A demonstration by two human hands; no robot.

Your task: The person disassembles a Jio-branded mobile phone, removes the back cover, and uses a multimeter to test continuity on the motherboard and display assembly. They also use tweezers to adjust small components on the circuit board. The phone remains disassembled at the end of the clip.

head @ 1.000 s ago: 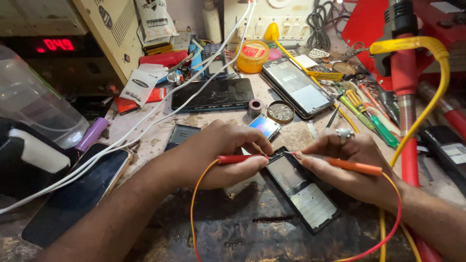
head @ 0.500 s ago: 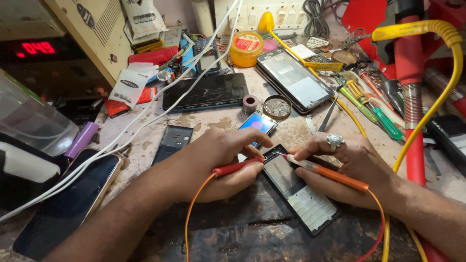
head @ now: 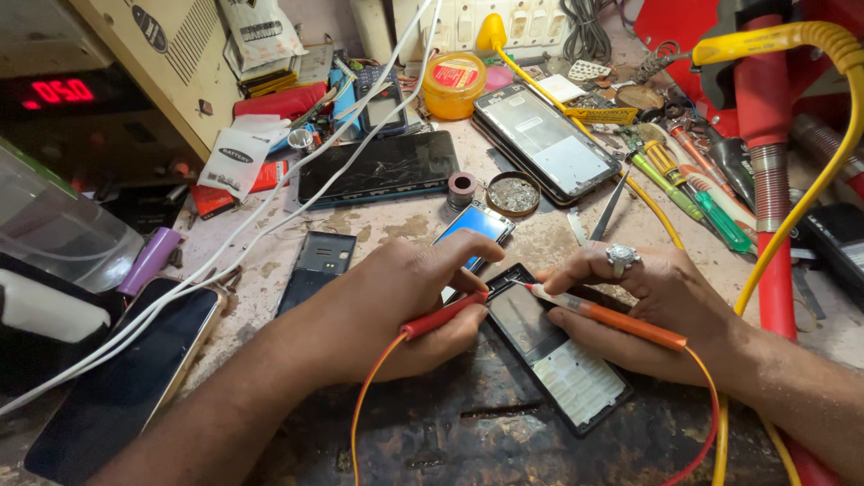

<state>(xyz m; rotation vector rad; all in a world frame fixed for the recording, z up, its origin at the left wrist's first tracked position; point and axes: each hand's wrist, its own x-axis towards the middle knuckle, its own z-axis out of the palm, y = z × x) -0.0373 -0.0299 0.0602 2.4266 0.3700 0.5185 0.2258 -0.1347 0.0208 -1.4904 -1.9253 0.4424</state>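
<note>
A small black keypad phone [head: 553, 351] lies face up on a dark mat [head: 468, 432] in front of me. My left hand [head: 405, 297] grips a red test probe [head: 443, 318] with an orange lead, its tip at the phone's upper left edge. My right hand [head: 652, 310], with a ring on one finger, grips an orange test probe [head: 605, 315] whose metal tip touches the phone's top end. The two tips sit close together over the phone's top corner.
Other phones lie around: a large cracked one [head: 378, 168], an opened one [head: 546, 142], a small blue-screened one [head: 477, 225], a dark one [head: 121, 378] at the left. Screwdrivers [head: 697, 193], a solder reel [head: 461, 189], a yellow tub [head: 453, 83], white cables [head: 270, 211] and a red-digit meter [head: 63, 92] crowd the bench.
The view has shifted slightly. Both hands hold their probes at the phone's top end as before, with the tips now a bit closer together.
</note>
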